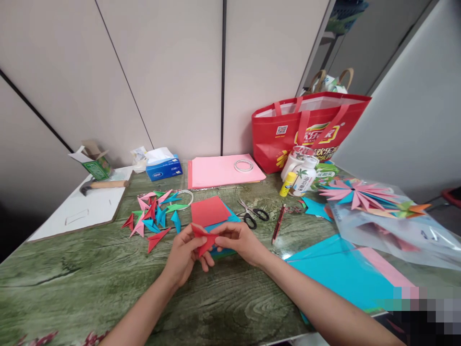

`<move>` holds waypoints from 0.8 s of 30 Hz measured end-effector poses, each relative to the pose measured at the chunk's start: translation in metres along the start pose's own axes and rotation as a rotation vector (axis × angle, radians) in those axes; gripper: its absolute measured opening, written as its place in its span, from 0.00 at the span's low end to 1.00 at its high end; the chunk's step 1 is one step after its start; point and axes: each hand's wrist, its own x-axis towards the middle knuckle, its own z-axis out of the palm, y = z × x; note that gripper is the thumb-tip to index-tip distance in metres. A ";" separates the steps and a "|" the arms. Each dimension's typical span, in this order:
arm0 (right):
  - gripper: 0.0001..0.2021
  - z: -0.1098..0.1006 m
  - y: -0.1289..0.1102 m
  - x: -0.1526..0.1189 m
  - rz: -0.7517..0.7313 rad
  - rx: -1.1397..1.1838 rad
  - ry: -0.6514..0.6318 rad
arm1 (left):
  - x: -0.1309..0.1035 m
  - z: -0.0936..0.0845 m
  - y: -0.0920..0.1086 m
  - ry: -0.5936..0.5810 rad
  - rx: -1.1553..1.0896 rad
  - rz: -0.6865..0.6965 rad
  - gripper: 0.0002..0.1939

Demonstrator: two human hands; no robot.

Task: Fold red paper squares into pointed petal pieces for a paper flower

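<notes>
Between my two hands is a small piece of red folded paper [204,241], held above the table. My left hand [185,250] grips its left side, thumb pressed on the front and fingers behind. On its right edge, my right hand [236,239] pinches the paper between thumb and fingers. Just behind my hands lies a red square sheet [209,211], with blue paper [232,215] partly showing under it. A pile of folded paper pieces [151,217] in red, pink, blue and green spreads to the left.
Black-handled scissors [256,215], a pen [278,224] and a glue stick [287,184] lie or stand to the right. Pink sheets [223,172] carry a tape roll [243,166]. A red bag [273,149], tissue box [163,168] and hammer [108,184] are farther back. Blue sheets [338,274] lie right.
</notes>
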 end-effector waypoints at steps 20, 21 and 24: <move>0.15 -0.001 -0.004 -0.001 0.493 0.226 -0.093 | -0.001 -0.004 -0.004 -0.109 0.136 -0.041 0.04; 0.15 -0.002 -0.004 -0.001 0.511 0.231 -0.108 | 0.000 -0.004 -0.004 -0.112 0.142 -0.049 0.05; 0.15 -0.005 -0.003 0.000 0.557 0.259 -0.126 | 0.000 -0.005 -0.005 -0.133 0.157 -0.054 0.05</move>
